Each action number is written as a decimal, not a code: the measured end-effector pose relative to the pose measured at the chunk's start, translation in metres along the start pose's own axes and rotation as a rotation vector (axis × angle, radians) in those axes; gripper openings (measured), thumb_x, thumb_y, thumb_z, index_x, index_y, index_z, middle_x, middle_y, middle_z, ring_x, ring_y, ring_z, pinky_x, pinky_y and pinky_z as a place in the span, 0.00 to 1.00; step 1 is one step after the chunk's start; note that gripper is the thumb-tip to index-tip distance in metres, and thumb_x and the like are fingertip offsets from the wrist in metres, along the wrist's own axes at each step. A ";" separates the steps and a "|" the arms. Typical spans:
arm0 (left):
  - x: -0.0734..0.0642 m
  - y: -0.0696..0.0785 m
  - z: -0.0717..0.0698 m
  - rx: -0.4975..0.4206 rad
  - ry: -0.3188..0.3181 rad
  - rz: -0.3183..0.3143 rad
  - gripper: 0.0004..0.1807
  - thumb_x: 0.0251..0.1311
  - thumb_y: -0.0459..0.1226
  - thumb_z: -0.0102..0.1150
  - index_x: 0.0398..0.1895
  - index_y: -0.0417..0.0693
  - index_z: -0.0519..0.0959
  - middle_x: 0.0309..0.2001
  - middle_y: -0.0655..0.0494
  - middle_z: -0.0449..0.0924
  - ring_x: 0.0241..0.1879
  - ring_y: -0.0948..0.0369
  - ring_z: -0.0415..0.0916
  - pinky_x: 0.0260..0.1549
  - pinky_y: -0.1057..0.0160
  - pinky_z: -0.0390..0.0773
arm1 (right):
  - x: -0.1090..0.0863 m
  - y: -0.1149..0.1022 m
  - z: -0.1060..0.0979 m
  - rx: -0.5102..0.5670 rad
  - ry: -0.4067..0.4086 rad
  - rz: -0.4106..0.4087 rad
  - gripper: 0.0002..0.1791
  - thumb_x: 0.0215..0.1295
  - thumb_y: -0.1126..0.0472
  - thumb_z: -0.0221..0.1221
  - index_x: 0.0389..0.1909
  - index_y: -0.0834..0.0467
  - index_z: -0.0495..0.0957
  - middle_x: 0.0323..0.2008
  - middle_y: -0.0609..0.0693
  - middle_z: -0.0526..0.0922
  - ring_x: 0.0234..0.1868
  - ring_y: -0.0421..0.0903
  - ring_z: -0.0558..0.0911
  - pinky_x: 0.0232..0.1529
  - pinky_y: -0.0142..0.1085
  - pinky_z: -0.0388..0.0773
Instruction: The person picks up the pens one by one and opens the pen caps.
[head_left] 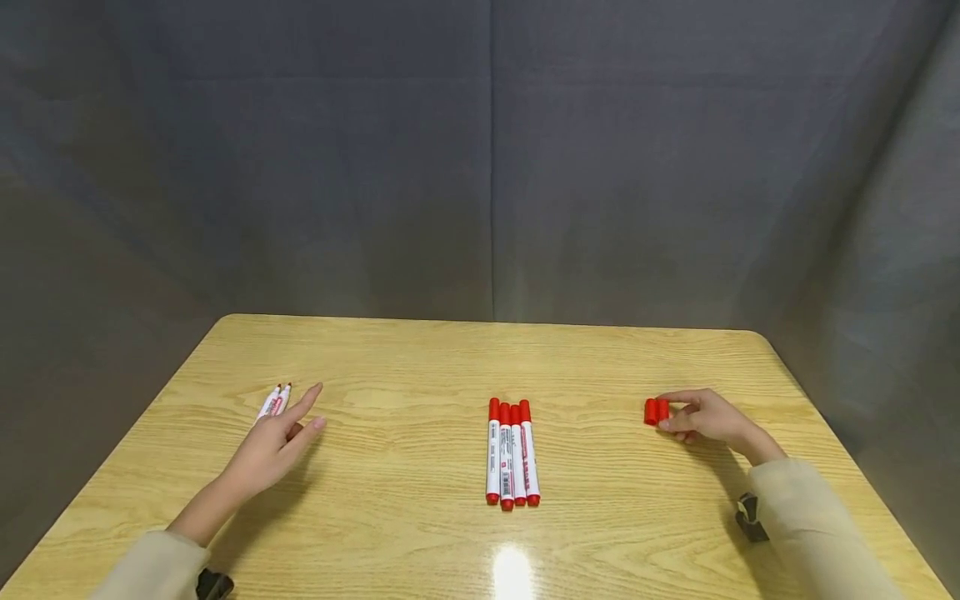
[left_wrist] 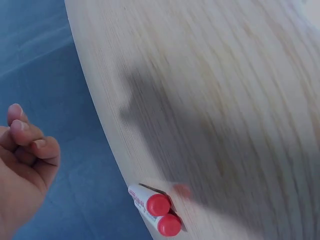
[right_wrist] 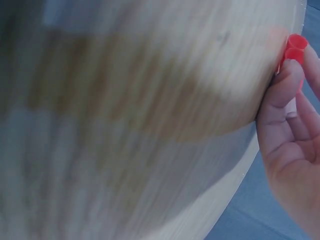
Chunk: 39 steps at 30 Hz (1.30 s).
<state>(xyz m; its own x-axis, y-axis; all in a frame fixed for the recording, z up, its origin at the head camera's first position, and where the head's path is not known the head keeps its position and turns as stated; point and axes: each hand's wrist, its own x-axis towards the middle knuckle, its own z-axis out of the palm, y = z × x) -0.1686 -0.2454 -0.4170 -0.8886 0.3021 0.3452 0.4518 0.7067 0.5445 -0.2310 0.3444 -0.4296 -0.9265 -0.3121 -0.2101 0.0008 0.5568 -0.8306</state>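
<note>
Two uncapped white markers (head_left: 274,403) with dark tips lie side by side at the left of the table. My left hand (head_left: 264,454) is just in front of them, its index finger and thumb extended and nothing held; it hides their lower parts in the head view. Their red ends (left_wrist: 159,205) show in the left wrist view. On the right, two red marker caps (head_left: 651,412) stand together. Thumb and index finger of my right hand (head_left: 701,419) pinch the nearer cap. From the right wrist, the caps' open rims (right_wrist: 298,41) show past the thumb.
Several capped red-and-white markers (head_left: 492,458) lie in a row at the middle of the wooden table (head_left: 375,517). Grey curtains (head_left: 337,183) hang behind the table and along both sides.
</note>
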 end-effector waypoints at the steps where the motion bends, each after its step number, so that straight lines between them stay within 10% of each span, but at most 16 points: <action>1: 0.001 0.001 0.000 -0.001 0.002 0.001 0.28 0.66 0.38 0.48 0.65 0.34 0.59 0.08 0.69 0.53 0.09 0.73 0.45 0.07 0.71 0.54 | 0.000 0.000 0.000 -0.003 -0.006 0.000 0.36 0.56 0.64 0.62 0.59 0.79 0.58 0.25 0.54 0.78 0.24 0.44 0.75 0.26 0.36 0.75; 23: 0.010 0.029 0.025 -0.118 -0.023 0.108 0.31 0.63 0.35 0.51 0.66 0.31 0.55 0.10 0.71 0.54 0.12 0.75 0.45 0.11 0.73 0.53 | -0.020 -0.022 -0.009 -0.013 0.064 -0.024 0.40 0.55 0.63 0.62 0.64 0.73 0.54 0.26 0.58 0.78 0.22 0.43 0.72 0.24 0.36 0.72; 39: 0.028 0.061 0.066 -0.211 -0.198 0.144 0.37 0.64 0.42 0.51 0.68 0.31 0.48 0.10 0.70 0.54 0.10 0.74 0.46 0.12 0.73 0.54 | -0.039 -0.063 0.002 0.020 0.122 -0.095 0.35 0.57 0.62 0.61 0.63 0.69 0.59 0.28 0.54 0.79 0.23 0.45 0.75 0.26 0.36 0.75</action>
<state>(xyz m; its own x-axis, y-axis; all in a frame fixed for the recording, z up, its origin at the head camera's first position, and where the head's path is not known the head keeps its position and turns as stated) -0.1708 -0.1518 -0.4244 -0.8034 0.5222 0.2861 0.5618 0.5057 0.6547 -0.1944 0.3195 -0.3702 -0.9617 -0.2658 -0.0665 -0.0830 0.5137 -0.8540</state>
